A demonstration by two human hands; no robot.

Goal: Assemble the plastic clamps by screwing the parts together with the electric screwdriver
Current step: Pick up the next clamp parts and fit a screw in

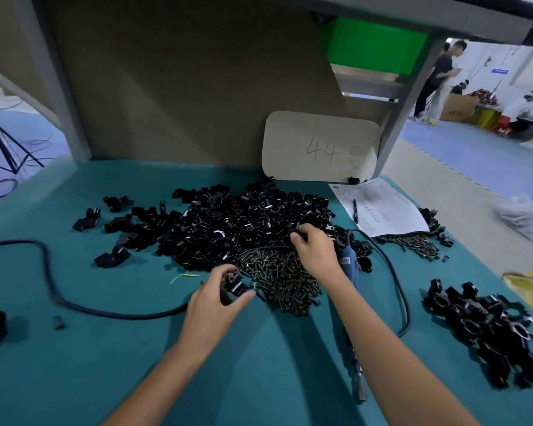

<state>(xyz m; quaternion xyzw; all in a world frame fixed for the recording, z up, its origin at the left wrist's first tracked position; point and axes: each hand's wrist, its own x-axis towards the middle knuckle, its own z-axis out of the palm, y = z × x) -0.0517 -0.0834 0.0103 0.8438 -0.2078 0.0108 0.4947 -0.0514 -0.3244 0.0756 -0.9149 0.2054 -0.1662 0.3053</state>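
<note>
A big heap of loose black clamp parts [228,222] covers the middle of the teal table [74,379]. In front of it lies a pile of dark screws [277,275]. My left hand [213,305] pinches one black clamp part [236,285] at the near left edge of the screws. My right hand [316,250] reaches into the heap's right side, fingers curled on a black part [297,229]. The blue electric screwdriver [350,265] lies on the table under my right forearm, its bit [361,385] pointing toward me.
Assembled clamps [486,327] are piled at the right. A black cable [83,305] loops across the left. A paper form with a pen [379,207], more screws [419,244] and a cardboard sign [320,146] sit at the back right. People stand beyond the table.
</note>
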